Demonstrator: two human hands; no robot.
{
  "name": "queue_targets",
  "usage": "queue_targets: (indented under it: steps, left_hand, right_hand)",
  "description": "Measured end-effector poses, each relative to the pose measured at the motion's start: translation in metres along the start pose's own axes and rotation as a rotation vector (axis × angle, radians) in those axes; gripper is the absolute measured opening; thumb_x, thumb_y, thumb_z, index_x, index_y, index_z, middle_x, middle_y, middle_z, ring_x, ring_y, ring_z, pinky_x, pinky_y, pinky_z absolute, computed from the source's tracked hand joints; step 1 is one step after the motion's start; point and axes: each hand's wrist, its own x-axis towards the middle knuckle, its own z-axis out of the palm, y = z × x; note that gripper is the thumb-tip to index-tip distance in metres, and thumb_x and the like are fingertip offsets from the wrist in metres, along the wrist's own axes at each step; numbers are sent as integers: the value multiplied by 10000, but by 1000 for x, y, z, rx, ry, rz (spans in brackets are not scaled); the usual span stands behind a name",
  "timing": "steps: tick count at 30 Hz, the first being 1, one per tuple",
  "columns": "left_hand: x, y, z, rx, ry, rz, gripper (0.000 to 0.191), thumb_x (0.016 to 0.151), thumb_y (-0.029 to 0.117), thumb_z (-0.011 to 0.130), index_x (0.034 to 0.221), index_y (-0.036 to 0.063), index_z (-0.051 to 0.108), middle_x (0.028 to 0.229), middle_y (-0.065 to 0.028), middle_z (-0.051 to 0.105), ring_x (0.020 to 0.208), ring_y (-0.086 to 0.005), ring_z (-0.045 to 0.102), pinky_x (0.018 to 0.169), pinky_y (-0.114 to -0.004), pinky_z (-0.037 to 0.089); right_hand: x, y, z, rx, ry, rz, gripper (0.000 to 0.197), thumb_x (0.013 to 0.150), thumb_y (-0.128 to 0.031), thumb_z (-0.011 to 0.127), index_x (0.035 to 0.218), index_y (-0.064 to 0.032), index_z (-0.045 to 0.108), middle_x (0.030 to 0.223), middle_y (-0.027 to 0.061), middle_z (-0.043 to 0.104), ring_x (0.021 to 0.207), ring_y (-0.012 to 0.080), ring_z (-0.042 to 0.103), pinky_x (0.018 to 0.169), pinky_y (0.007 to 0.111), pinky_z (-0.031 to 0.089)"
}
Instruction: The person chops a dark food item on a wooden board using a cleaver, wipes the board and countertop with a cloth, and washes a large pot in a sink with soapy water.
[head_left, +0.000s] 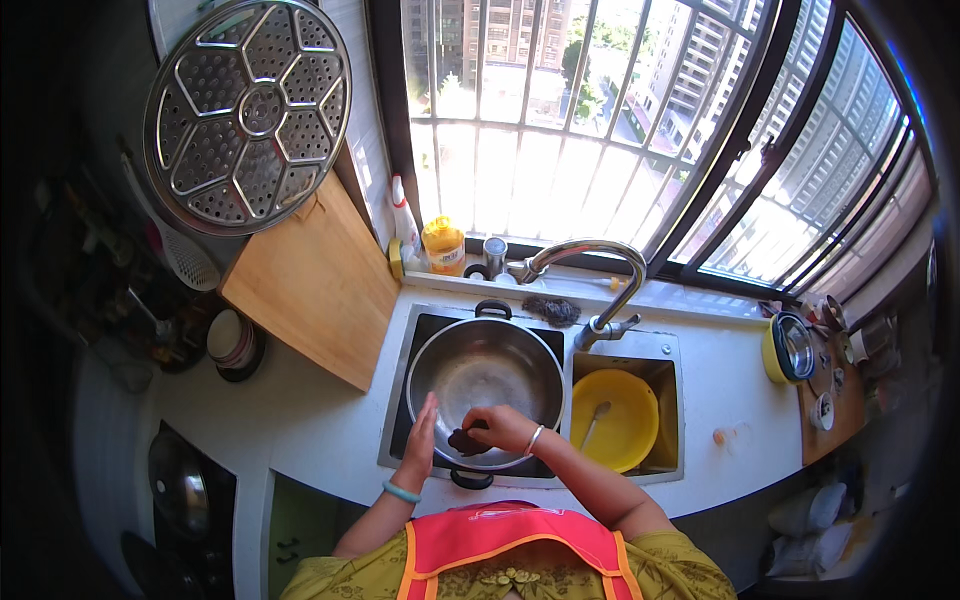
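Observation:
A wide stainless steel pot (487, 360) with two black side handles rests over the left basin of the sink. My right hand (501, 429) reaches over its near side, fingers closed on a dark brown cloth (469, 442). That cloth lies against the pot's inner near wall. At the pot's left rim my left hand (422, 439) is held flat, palm towards the pot and fingers pointing up. It grips nothing; whether it touches the rim I cannot tell. A chrome faucet (600, 322) stands behind the right basin.
A yellow plastic basin (615, 420) with a spoon (596, 424) sits in the right sink. Left are a wooden cutting board (315, 300) and a perforated steamer plate (251, 116). A steel wool scrubber (552, 310) and a yellow bottle (444, 247) are near the window.

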Motion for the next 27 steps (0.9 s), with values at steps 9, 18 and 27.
queue_targets:
  steps: [9,18,27]
  left_hand:
    - [34,16,32,-210,-329,-142,427,943,395,322,1254,110,390,1192,-48,503,1086,-173,505,926,-304,414]
    - [14,-4,40,-492,-217,-202,576,882,556,329,1276,143,404,1184,-64,531,983,-239,578,890,-397,441]
    - [19,-44,28,-424,6,-290,262,844,209,555,1036,31,558,975,-97,616,831,-223,619,744,-328,513]
  right_hand:
    - [13,-33,-44,260,295,-130,198,792,-98,590,976,-24,585,883,104,607,753,187,584,739,290,467]
    - [4,-11,0,-26,497,-175,260,777,-131,593,1029,-67,577,987,151,601,891,315,574,798,356,462]
    - [-24,55,59,439,163,-6,244,829,-181,565,1039,-59,581,954,97,613,902,213,583,816,313,452]
